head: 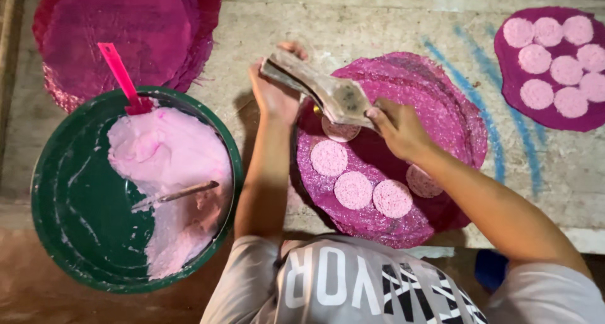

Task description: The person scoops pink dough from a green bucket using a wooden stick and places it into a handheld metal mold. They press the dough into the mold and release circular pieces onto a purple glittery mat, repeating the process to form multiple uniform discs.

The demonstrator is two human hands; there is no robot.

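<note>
My left hand (272,92) grips the handle end of a worn, paste-crusted press tool (324,91). My right hand (398,127) holds the tool's head over a stack of round magenta sheets (441,109). Under the tool's head sits a pale pink disc (340,132). Several more pink discs lie in an arc on the top sheet, among them one (328,157), another (353,190) and a third (392,198).
A green basin (69,210) at the left holds pink paste (167,157), a stick (179,193) and a pink spatula (120,75). Another pile of magenta sheets (120,28) lies at the back left. A sheet filled with pink discs (554,69) lies at the far right.
</note>
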